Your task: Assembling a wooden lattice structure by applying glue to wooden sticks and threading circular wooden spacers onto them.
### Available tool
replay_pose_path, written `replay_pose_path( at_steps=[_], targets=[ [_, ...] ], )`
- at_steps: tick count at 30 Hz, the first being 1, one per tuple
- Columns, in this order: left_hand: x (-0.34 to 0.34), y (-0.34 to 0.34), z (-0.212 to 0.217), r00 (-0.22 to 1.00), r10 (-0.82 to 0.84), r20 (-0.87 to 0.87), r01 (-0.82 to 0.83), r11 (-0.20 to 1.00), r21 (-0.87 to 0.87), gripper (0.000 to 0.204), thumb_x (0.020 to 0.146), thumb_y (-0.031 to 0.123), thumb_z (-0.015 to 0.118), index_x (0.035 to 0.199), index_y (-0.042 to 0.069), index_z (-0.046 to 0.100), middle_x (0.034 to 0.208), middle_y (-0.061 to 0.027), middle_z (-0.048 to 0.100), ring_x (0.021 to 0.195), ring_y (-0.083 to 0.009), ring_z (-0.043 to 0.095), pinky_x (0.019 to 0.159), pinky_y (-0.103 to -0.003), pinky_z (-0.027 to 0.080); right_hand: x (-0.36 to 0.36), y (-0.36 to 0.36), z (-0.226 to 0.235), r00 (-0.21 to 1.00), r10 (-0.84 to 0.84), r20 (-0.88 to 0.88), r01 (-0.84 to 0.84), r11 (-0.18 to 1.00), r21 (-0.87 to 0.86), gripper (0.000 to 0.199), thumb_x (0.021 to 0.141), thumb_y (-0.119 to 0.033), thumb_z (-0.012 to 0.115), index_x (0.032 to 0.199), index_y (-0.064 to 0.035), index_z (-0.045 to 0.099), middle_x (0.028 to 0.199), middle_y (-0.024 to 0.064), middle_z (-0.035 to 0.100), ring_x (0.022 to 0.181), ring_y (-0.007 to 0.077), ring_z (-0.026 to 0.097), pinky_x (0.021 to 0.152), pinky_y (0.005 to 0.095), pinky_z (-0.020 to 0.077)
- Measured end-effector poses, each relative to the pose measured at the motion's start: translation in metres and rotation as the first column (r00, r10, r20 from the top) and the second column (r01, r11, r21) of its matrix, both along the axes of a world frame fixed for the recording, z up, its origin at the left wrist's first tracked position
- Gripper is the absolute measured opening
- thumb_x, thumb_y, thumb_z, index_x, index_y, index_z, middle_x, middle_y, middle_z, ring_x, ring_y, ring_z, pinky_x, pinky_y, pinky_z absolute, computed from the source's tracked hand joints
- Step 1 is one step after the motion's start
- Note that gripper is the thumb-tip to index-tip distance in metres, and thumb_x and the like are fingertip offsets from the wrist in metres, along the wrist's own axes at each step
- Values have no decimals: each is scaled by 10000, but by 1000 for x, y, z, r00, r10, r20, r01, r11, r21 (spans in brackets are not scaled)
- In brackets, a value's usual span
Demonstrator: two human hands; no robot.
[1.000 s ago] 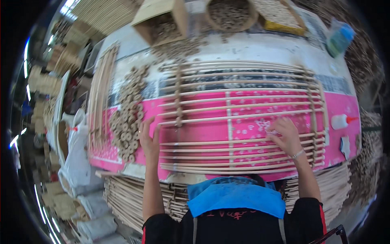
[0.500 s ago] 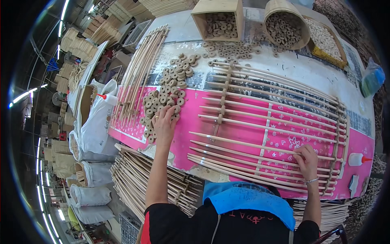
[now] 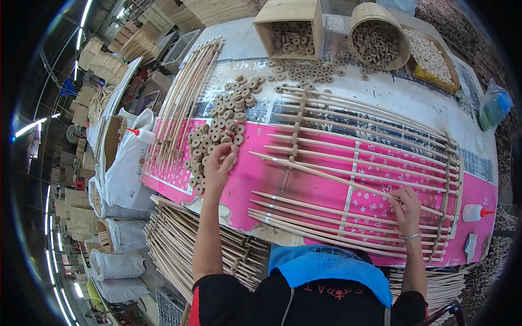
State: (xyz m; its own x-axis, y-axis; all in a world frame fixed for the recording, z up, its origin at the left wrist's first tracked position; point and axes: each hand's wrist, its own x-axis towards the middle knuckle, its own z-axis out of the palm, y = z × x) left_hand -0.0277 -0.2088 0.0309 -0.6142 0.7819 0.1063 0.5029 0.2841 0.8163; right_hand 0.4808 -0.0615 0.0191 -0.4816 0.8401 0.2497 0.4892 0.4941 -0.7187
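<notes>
Where the near table edge is running past the person's blue cloth (image 3: 331,274), a stack of rods (image 3: 201,247) is lying below it on the left. Just past the edge, other pale rods (image 3: 283,219) are lying side by side across the pink covering (image 3: 239,187), their right ends crossing a ringed strip (image 3: 447,190). Over them the right hand (image 3: 405,209) is pinching one slanting rod (image 3: 326,175) between bent fingers and thumb; the rod's pointed left end is angling away from its near neighbours, toward the farther rods. A white bottle with a red tip (image 3: 476,212) is lying to the right. The left hand (image 3: 220,160) is hovering at the near right side of a ring pile (image 3: 215,138), fingers half curled, one ring showing at the fingertips; whether they are gripping it is impossible to say. More rods (image 3: 187,103) are lying left of the pile. Farther off, a square wooden box (image 3: 261,41) and a round tub (image 3: 356,16) are holding rings, while a yellow tray (image 3: 429,76) is holding small pale pieces.
</notes>
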Motion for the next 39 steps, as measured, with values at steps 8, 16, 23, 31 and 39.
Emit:
replay_pose_path(
  at_steps=[8,16,23,31,39],
  targets=[
    [29,0,-6,761,-120,638,14,985,170,323,1029,171,620,1327,47,605,1172,-19,682,1042,-88,639,887,-244,490,-2,4,-2,999,18,30,-18,1000,1,127,820,-6,735,938,-8,690,858,106,598,820,269,620,701,367,493],
    [53,5,-3,673,-149,725,30,984,174,471,995,138,667,1432,38,521,1189,-49,691,1063,-110,648,881,-245,506,1,8,-1,998,39,48,-41,999,37,149,807,-9,743,948,-18,695,876,108,608,826,273,624,701,374,495],
    [79,7,-4,685,-98,722,-3,991,137,731,955,145,727,1555,49,320,1123,-62,712,1007,-111,658,883,-262,509,-3,6,4,999,9,44,-12,997,77,151,797,-31,758,930,-38,687,867,98,611,824,278,625,691,392,494],
    [89,7,-11,680,-60,731,-36,993,115,848,910,139,777,1576,52,260,1128,-92,723,1016,-145,673,912,-300,508,-1,9,5,984,30,174,-71,970,233,174,821,-111,772,951,-37,682,845,103,609,783,276,621,660,389,484],
    [103,4,-5,677,-49,734,-52,992,114,948,896,114,784,1604,41,157,1133,-116,725,1033,-180,677,1030,-357,474,1,8,-1,988,76,133,-89,991,97,155,849,-146,759,936,-39,690,773,89,614,735,258,628,642,374,490]
  ],
)
